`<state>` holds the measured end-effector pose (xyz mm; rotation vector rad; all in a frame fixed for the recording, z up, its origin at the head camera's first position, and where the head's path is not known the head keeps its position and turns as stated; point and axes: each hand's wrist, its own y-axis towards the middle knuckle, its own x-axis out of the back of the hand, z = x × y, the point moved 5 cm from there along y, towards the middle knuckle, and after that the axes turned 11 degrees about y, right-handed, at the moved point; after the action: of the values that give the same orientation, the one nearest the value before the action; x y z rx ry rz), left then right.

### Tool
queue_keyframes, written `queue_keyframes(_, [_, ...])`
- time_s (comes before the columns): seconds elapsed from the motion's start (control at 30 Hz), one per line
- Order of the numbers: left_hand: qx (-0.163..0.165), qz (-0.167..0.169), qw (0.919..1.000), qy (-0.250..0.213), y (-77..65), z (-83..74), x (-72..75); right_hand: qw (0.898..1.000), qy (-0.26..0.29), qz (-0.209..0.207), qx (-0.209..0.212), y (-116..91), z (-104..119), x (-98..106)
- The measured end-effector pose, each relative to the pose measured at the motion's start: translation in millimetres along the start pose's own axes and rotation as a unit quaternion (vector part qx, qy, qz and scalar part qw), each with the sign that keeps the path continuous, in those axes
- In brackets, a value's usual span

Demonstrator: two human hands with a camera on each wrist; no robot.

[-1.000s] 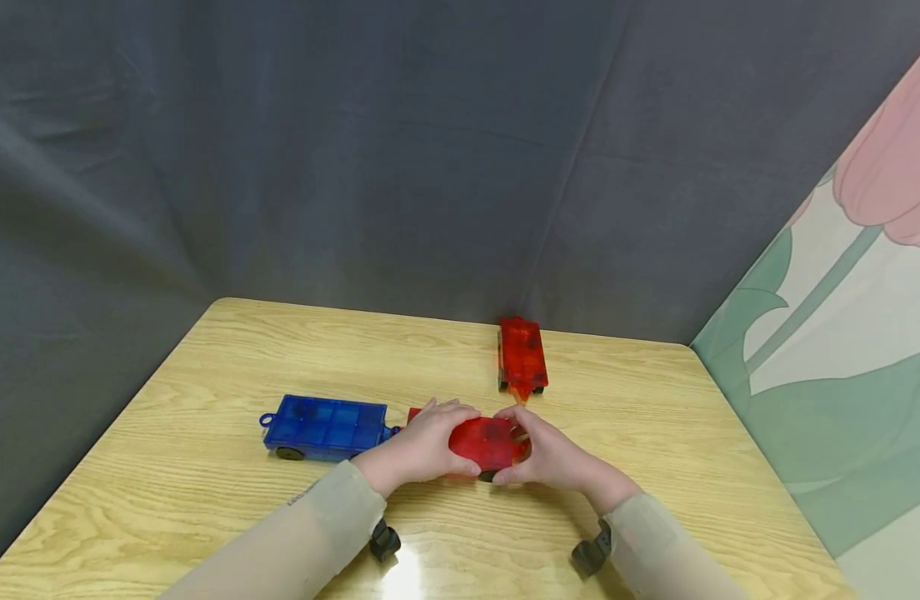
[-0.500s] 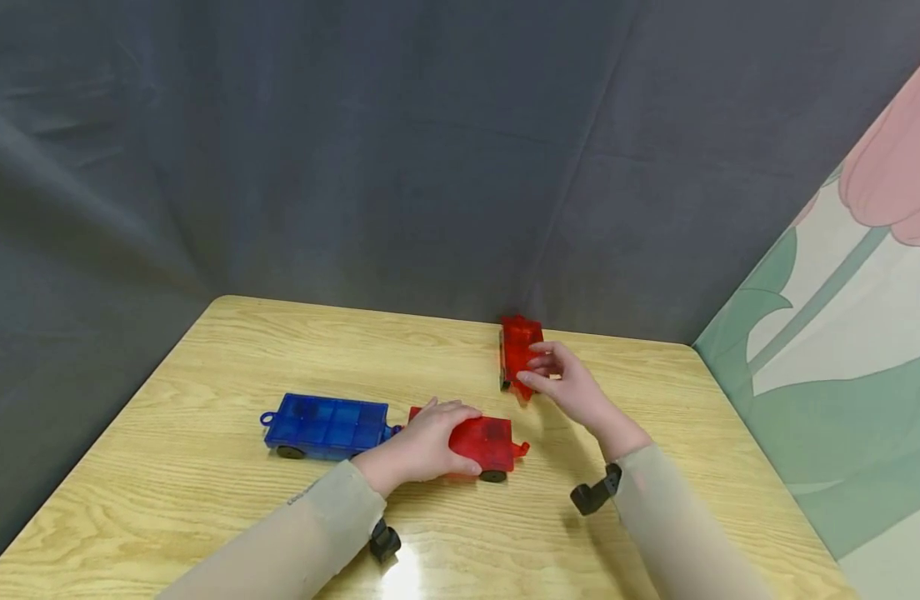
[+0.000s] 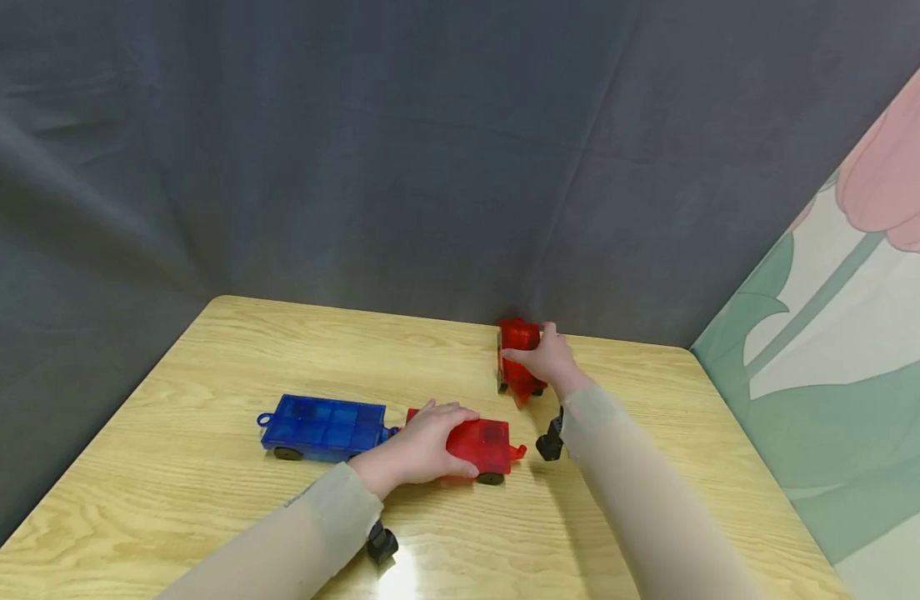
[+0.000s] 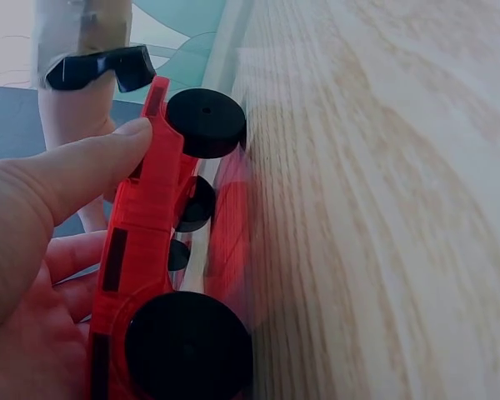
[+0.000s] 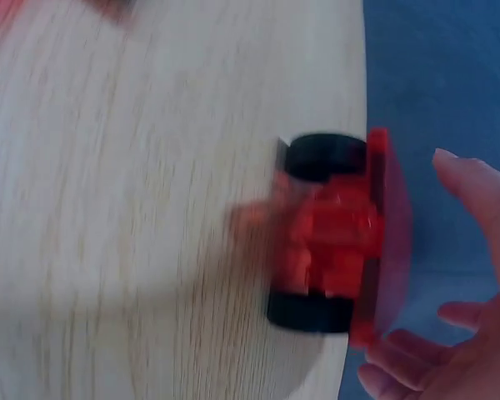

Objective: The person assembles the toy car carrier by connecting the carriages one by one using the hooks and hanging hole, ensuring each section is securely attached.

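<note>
My left hand [image 3: 427, 444] grips the near red toy car [image 3: 486, 446] from above, thumb on its near side. Its black wheels stand on the wooden table in the left wrist view, and an orange-red hook juts from its right end. A longer translucent blue toy car [image 3: 325, 422] stands end to end with it at the left; my hand partly covers the joint. Over the far red toy car [image 3: 520, 337] hovers my right hand [image 3: 547, 360], thumb and fingers spread. In the right wrist view the thumb is apart from this car [image 5: 337, 233], and fingers lie near one edge.
The wooden table [image 3: 317, 342] ends just behind the far red car, against a dark grey curtain [image 3: 392, 167]. A wall with a painted tulip [image 3: 887, 175] rises at the right. Wrist cameras [image 3: 382, 543] hang under both sleeves.
My right hand has left the hook end of the near red car and moved away from me, to above the far red car. The left hand has stayed on the near car.
</note>
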<state>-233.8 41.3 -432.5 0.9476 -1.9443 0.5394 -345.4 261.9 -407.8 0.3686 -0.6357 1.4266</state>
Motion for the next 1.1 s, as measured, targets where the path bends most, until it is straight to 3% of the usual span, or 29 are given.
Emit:
queue_keyframes(0.17, [-0.002,-0.004,1.0,0.002,-1.1,1.0,0.3,0.999,-0.033,-0.003,-0.029,1,6,-11])
queue_keyframes(0.57, [0.004,0.0,1.0,0.005,-2.3,-0.8,0.4,0.998,-0.02,-0.007,-0.063,4,-1,-18])
queue_keyframes(0.87, [-0.003,0.0,1.0,0.003,-0.9,-4.0,1.1,0.997,-0.036,-0.012,-0.062,9,-4,-17])
queue_keyframes(1.1, [-0.003,0.003,1.0,0.003,0.3,-3.9,0.2,1.0,-0.013,-0.014,-0.009,4,7,-11])
